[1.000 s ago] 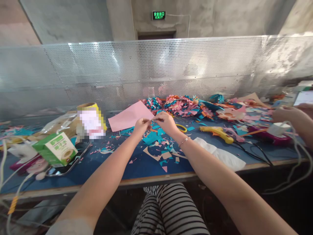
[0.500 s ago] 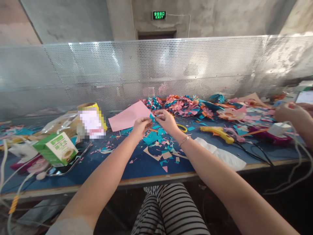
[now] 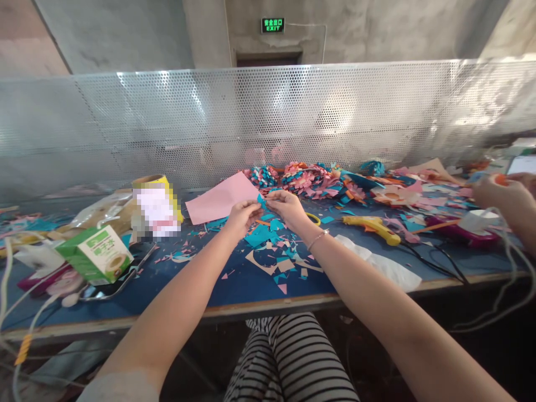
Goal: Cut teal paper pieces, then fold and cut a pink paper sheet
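Between the fingertips of both hands is a small piece of blue paper point(image 3: 261, 200), held above the table. My left hand point(image 3: 243, 216) pinches it from the left, and my right hand point(image 3: 287, 205) pinches it from the right. Behind my left hand lies a pink paper sheet point(image 3: 221, 198). Below the hands, blue paper cuttings point(image 3: 258, 235) and beige scraps point(image 3: 286, 266) are scattered over the blue tabletop point(image 3: 251, 290). The yellow handle of a tool point(image 3: 313, 219) shows partly behind my right wrist.
Paper flowers point(image 3: 307, 181) are heaped along the perforated metal screen point(image 3: 209, 123). To the right lie a yellow glue gun point(image 3: 372, 228) with a black cord and white tissue point(image 3: 377, 265). A green drink carton point(image 3: 96, 255) stands left. Another person's hand point(image 3: 494, 192) works far right.
My right hand has shifted slightly, its wrist turning a little, while the blue piece stays between my fingers. My left hand is nearly still. The other person's hand moved slightly.
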